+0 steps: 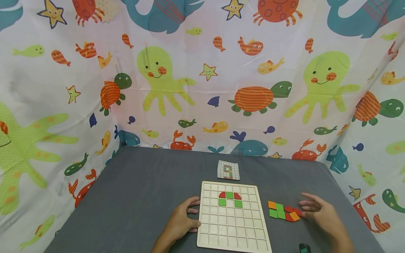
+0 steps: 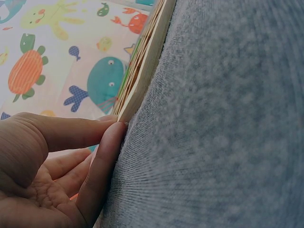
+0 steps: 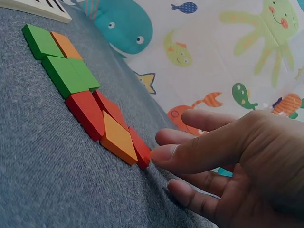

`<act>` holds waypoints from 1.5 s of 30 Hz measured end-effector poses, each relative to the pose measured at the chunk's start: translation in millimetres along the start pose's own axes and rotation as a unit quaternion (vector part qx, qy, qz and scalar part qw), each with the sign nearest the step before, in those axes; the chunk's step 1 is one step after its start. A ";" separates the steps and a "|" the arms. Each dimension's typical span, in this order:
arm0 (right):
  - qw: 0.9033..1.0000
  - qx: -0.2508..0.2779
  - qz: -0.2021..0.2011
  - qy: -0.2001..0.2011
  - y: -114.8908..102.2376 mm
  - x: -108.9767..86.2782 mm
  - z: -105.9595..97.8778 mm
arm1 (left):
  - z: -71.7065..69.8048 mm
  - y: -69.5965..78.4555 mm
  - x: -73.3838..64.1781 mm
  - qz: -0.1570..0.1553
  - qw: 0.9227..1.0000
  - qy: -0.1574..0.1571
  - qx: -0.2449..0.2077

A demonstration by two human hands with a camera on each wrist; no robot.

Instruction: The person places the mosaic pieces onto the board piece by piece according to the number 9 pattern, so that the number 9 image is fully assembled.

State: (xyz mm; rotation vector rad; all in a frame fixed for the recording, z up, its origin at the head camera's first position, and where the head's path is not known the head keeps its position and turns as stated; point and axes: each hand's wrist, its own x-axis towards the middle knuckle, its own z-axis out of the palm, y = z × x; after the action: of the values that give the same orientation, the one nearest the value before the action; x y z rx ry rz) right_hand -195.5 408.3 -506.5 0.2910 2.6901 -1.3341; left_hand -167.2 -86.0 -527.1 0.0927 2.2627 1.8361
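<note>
Eight loose tiles [image 1: 280, 213] lie right of our board [image 1: 232, 226] — their row stretches from its edge toward our right hand [image 1: 322, 212], the nearer one, relaxed and grasping nothing beside the red end. Our left hand [image 1: 181, 219] pinches the board's left edge. Grey cloth [image 1: 152, 182] spreads beneath; sea-creature curtains [image 1: 202, 95] hang behind.

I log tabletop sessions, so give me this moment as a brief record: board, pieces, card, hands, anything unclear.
grid board: on the grey table
placed pieces: two red, three green, toward the board's far end
loose pieces: three green, three red, two orange, right of the board
pattern card: beyond the board's far edge
left hand: thumb and finger at the board's left edge
right hand: beside the loose pieces, holding nothing
unclear: dark object, cut off by the frame
</note>
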 end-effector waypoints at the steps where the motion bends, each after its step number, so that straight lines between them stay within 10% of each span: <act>1: 1.000 0.000 0.003 -0.002 0.1 0.2 0.1 | -0.1 0.0 -0.1 -0.001 1.000 0.000 0.001; 45: 0.999 -0.024 0.024 -0.026 -6.4 3.1 6.0 | -0.9 -1.8 0.6 0.007 1.000 -0.004 -0.007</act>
State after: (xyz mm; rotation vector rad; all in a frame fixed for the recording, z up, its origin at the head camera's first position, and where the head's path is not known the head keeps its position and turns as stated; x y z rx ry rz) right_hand -199.8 400.0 -505.8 0.3080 2.6515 -1.2434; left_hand -167.8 -87.2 -528.8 0.1143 2.2493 1.8550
